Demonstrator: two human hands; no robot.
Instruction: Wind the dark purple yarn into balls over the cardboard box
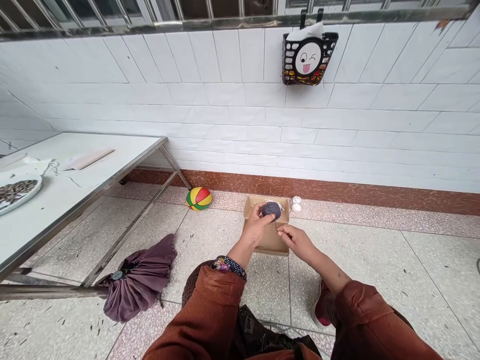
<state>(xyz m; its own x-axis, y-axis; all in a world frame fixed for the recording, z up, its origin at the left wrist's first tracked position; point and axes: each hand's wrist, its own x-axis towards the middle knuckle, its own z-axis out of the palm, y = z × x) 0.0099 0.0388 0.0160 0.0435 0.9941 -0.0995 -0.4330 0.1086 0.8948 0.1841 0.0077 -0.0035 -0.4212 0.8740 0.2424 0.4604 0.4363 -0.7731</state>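
My left hand (pixel 256 227) is closed around a dark grey-blue ball of yarn (pixel 271 210), its thumb lying across the near side. Just to the right, my right hand (pixel 295 239) pinches a thin strand of yarn (pixel 276 226) that runs up toward the ball. Below both hands, an open cardboard box (pixel 270 245) rests on the floor with its lid folded back toward the wall. Some white string (pixel 282 205) lies in the far part of the box, partly hidden by the ball.
Two small white round items (pixel 296 203) sit right of the box. A colourful ball (pixel 199 198) and a folded purple umbrella (pixel 140 280) lie on the floor to the left, near a metal-framed table (pixel 112 172). A black basket (pixel 309 59) hangs from the window bars.
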